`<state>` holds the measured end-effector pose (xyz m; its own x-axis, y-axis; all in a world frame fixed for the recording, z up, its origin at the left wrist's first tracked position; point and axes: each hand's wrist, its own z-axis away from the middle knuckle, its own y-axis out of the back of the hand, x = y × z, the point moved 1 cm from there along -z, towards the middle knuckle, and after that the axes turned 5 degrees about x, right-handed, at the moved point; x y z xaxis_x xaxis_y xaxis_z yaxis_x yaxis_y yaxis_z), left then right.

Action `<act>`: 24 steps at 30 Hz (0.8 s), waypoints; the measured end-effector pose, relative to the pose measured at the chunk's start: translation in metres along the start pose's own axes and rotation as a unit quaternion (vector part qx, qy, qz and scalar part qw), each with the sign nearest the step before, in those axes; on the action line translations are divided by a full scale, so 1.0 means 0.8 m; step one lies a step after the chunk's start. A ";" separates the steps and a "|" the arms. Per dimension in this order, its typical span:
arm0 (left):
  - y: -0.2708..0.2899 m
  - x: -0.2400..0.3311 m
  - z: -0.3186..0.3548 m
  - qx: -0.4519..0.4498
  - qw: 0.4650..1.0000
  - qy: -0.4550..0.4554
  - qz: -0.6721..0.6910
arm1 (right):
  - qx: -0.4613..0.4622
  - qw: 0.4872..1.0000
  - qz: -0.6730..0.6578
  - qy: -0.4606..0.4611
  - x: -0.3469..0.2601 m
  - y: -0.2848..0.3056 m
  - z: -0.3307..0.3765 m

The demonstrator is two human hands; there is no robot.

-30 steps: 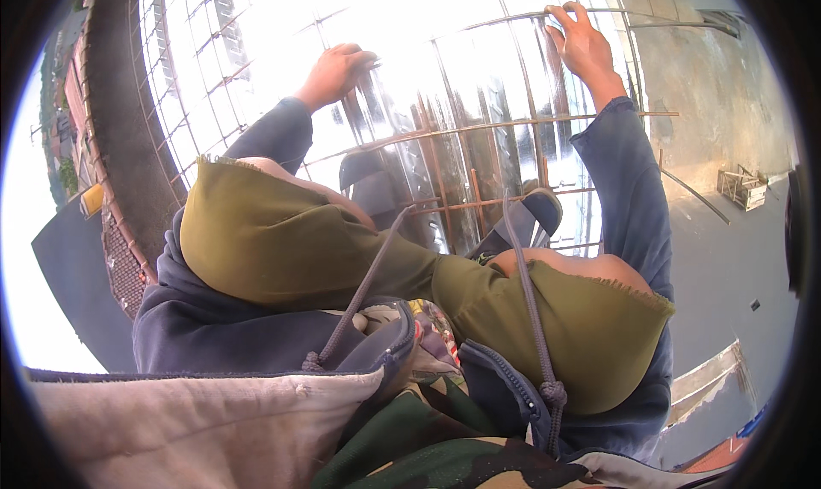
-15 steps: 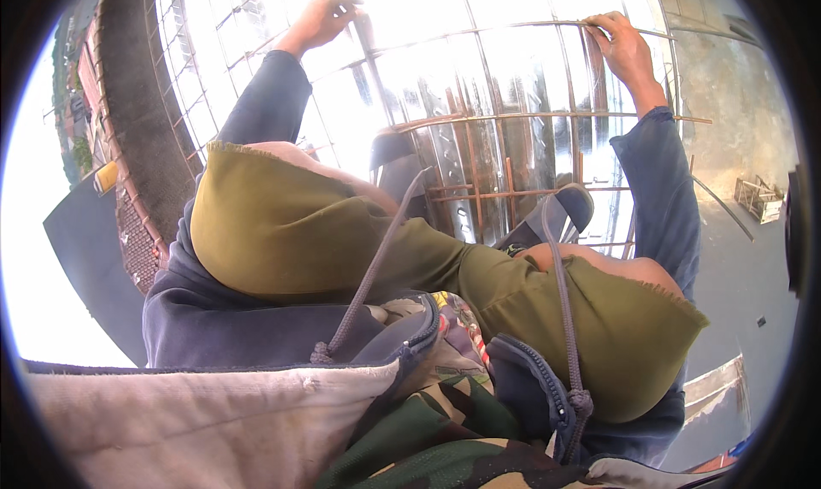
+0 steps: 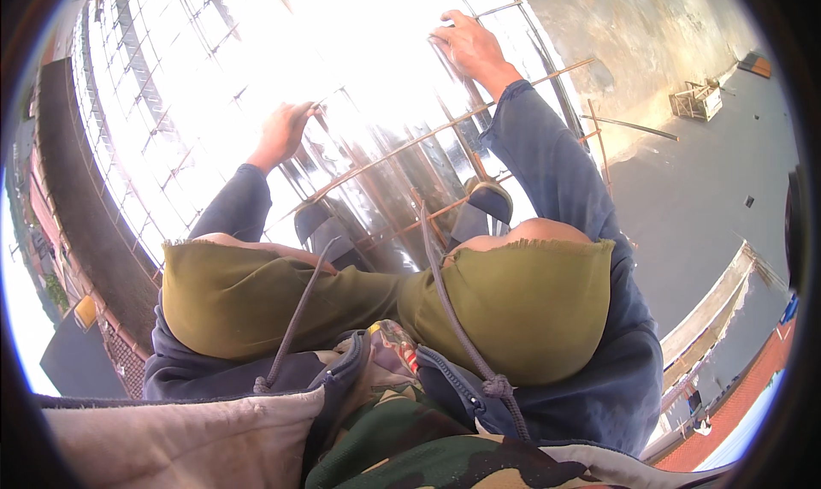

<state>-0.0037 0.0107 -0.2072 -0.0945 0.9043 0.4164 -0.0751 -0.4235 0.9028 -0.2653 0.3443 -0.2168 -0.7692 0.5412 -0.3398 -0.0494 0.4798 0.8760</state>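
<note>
Ahead of my knees lies a grid of thin steel bars [image 3: 396, 155] over shiny ribbed metal sheets [image 3: 376, 189]. My left hand [image 3: 282, 134] is over the grid, thumb and fingertips pinched together; glare hides what sits between them. Farther out and to the right, my right hand [image 3: 473, 48] has its fingers bent around a thin steel bar [image 3: 499, 11], whose end emerges to the right of the hand. Strong glare washes out the bar beyond the fingers. Both arms are in dark blue sleeves.
My shoes [image 3: 490, 200] stand on the sheets between the bars. A dark ledge [image 3: 90, 181] runs along the left. On the right is a lower grey floor [image 3: 710, 181] with a small wooden crate [image 3: 697, 101]. Loose rods [image 3: 629, 127] stick out over that edge.
The whole view has turned and shifted, showing more lower floor on the right. My left hand appears nearer my knees, its fingers now pinched. My right hand stays by the far bar.
</note>
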 end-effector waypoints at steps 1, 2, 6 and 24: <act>-0.002 -0.003 -0.002 -0.002 1.000 0.000 -0.003 | -0.002 1.000 0.000 0.005 0.002 0.003 0.001; -0.004 -0.002 -0.005 -0.007 1.000 0.014 -0.003 | -0.005 1.000 0.000 0.010 0.006 0.005 0.001; -0.006 0.007 -0.004 0.005 0.998 0.058 -0.011 | -0.012 1.000 -0.011 -0.002 0.014 0.012 0.000; -0.019 0.016 0.002 -0.052 0.993 0.050 -0.094 | -0.033 0.990 -0.006 -0.134 -0.017 0.093 0.062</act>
<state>-0.0019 0.0287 -0.2153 -0.1675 0.9602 0.2236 -0.2027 -0.2554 0.9453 -0.2268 0.4067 -0.1639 -0.5725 0.7039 -0.4205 -0.1048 0.4458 0.8890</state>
